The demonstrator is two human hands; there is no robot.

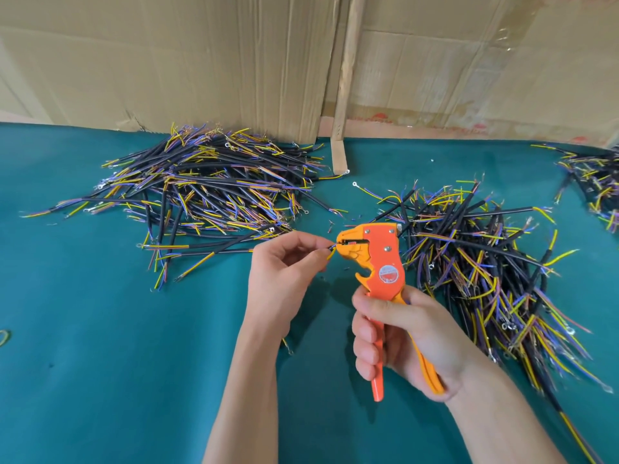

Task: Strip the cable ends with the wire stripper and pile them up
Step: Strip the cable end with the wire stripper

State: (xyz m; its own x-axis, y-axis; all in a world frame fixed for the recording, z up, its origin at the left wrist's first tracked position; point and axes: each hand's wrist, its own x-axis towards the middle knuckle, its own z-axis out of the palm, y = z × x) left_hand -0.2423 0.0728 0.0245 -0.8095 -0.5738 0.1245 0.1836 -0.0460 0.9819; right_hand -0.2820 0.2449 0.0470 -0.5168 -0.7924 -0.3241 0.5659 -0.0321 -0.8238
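My right hand (400, 343) grips the handles of an orange wire stripper (375, 259), held upright above the green table with its jaws pointing left. My left hand (284, 272) pinches a short cable (331, 251) whose yellow and blue wire ends sit at the stripper's jaws; most of the cable is hidden in the hand. A large pile of black cables (204, 192) with coloured ends lies at the back left. Another pile of cables (485, 266) spreads out to the right of the stripper.
The green table (100, 346) is backed by upright cardboard sheets (201, 61) and a wooden strip (345, 95). A third cable heap (596, 182) lies at the far right edge. Small bits of stripped insulation (331, 226) lie near the jaws.
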